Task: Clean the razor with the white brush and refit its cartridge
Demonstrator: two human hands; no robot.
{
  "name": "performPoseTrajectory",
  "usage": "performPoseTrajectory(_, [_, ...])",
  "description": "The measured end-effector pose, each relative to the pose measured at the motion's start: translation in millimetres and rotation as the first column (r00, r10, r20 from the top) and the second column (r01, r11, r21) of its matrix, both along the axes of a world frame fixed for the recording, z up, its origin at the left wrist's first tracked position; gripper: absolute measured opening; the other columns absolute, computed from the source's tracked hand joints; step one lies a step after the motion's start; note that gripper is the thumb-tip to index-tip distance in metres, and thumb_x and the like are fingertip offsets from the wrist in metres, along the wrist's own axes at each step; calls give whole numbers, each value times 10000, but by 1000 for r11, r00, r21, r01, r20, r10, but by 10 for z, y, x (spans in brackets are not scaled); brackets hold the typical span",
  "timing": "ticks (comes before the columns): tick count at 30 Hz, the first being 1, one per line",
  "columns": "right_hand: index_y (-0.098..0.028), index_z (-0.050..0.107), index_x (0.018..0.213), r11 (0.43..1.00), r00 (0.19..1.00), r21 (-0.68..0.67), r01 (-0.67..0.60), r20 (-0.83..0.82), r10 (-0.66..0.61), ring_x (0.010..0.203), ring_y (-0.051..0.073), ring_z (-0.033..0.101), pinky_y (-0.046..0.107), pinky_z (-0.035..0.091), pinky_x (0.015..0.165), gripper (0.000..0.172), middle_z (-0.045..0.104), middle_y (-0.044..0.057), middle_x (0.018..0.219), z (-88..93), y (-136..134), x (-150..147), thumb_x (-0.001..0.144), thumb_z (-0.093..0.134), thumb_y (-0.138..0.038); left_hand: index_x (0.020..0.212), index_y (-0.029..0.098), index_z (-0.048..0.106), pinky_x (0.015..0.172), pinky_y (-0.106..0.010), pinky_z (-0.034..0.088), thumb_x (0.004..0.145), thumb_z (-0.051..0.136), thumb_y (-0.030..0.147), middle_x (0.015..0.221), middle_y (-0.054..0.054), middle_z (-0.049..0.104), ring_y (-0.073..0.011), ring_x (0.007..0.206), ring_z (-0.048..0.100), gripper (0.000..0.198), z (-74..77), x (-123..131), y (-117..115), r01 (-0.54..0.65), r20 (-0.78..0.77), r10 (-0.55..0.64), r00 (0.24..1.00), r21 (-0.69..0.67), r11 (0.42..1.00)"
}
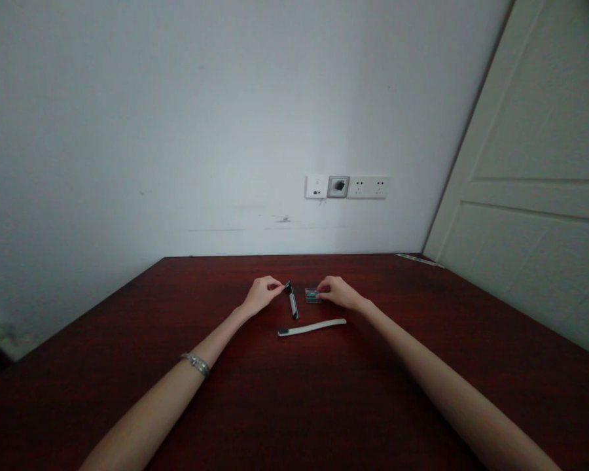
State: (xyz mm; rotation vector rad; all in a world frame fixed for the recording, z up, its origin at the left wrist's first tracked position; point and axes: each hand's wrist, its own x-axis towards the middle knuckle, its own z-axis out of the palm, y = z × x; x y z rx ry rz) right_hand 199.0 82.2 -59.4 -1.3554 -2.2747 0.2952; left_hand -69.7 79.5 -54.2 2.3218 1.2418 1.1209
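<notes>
Desk (294, 418) of dark red wood, running right up to the white wall (245, 131), and all the action sits in its far half! Centre our clock on the long, slim, pale grey strip with a dark end (314, 327): it lies across the wood, dark end towards nine.

Up at ten, the left hand (264, 293), thumb and finger pinched together on the black head of a slim razor-like tool with a pale grey handle (293, 303). That tool is at eleven, head away from the wearer, handle end aimed down at the strip but apart from it.

Across to one o'clock, the right hand (341, 292), thumb and fingers closed on the right end of a small, clear, rectangular box with green contents (311, 296). The box is at twelve, near the tool, a gap between them; its contents are too small to make out.

A silver-coloured bracelet (195, 364) rings the left wrist at half past eight. Beyond twelve, white and grey socket plates (352, 188) line up; a pale panelled door (535, 163) leans in from two.
</notes>
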Motion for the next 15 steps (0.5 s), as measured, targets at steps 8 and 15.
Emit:
performPoseTrajectory(8, [-156,568,1191,999,996,17,-34,-81,35,960,217,588,342,445,851,600,617,115,1097,-4,-8,0,654,718,-377,803,159,708,717,-269,452,788,563,306,815,-51,682,-155,741,603,207,-14,-30,-11,3,-13,-3,1000,-5,1000])
performPoseTrajectory(15, [-125,611,1109,998,995,1,-67,-77,66,943,217,589,330,446,833,559,631,123,1048,123,-124,-73,631,732,-389,799,161,706,731,-278,458,781,561,315,828,-56,687,-162,752,614,212,-12,-130,-22,-14,-13,14,1000,-15,1000])
